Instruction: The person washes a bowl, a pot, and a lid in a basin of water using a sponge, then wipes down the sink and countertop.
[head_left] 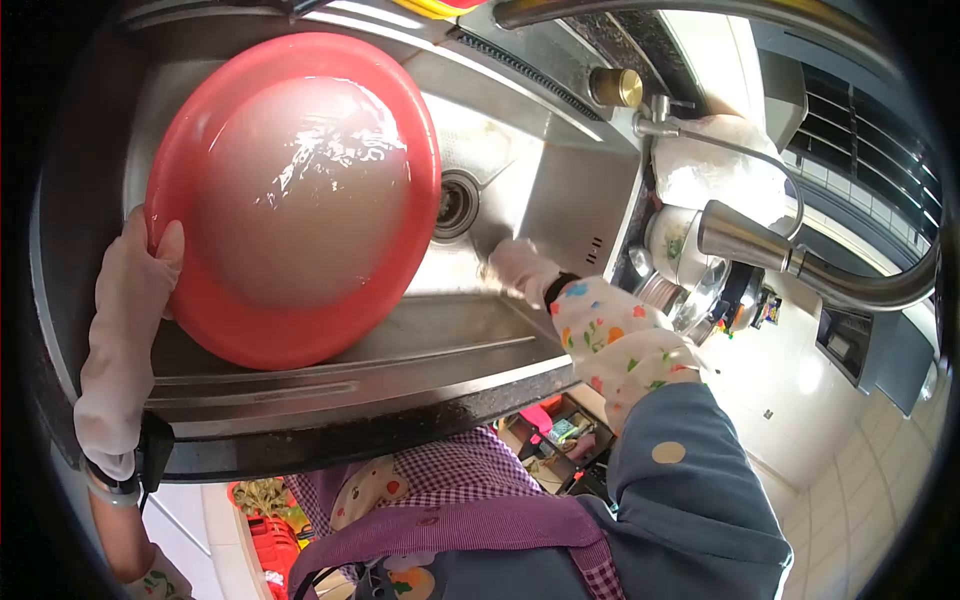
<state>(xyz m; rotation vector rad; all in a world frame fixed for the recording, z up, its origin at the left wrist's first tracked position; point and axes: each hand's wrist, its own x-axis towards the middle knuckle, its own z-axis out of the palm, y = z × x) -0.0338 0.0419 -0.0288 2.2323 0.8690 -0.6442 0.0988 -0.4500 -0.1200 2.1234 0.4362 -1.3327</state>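
A large red basin (pixel 290 345) with cloudy liquid in it sits in the left part of the steel sink (pixel 585 200). My left hand (pixel 135 270), in a pale glove, grips the basin's left rim, thumb on top and fingers hidden beneath. Right of the basin, my gloved right hand (pixel 520 272) is low in the sink near its front wall, just below the round drain (pixel 457 205). Its fingers are blurred, and whether they hold anything does not show. A floral sleeve (pixel 610 330) covers that forearm.
A curved metal faucet (pixel 860 290) reaches in from the right. White bowls (pixel 675 240), a clear plastic bag (pixel 720 170) and a brass-coloured cap (pixel 615 87) are beyond the sink's right side. The dark counter edge (pixel 350 445) runs along the front.
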